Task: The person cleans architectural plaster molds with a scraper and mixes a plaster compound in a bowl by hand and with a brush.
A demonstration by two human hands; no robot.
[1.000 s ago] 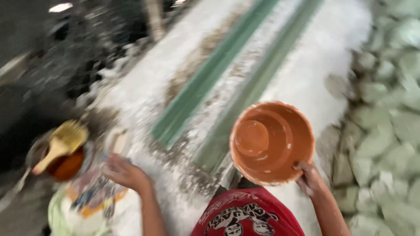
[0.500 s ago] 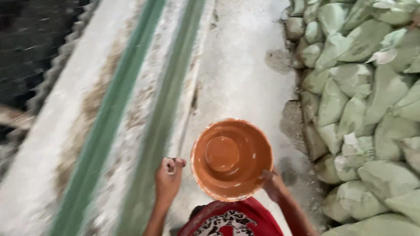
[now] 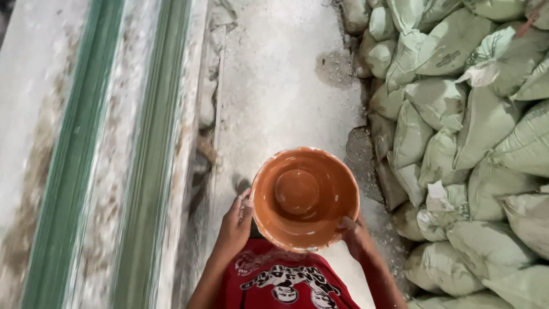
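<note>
- The left hand (image 3: 234, 226) clasps the near-left rim of the orange bucket (image 3: 305, 197), fingers curled over the edge.
- The right hand (image 3: 355, 234) grips the near-right rim, thumb hooked inside.
- The bucket is held level before the red shirt (image 3: 286, 280), above the pale dusty floor (image 3: 280, 86).
- It looks empty but for white smears, so nothing is loaded yet.
- Stacked green sacks (image 3: 463, 131) lie to the right, seemingly untouched.

The person wears a red shirt (image 3: 286, 283) with a black-and-white printed graphic across the front, lettering arched above small round figures. Both forearms are bare, with no sleeves reaching them, and the hands carry no gloves, rings or watch that can be seen.
</note>
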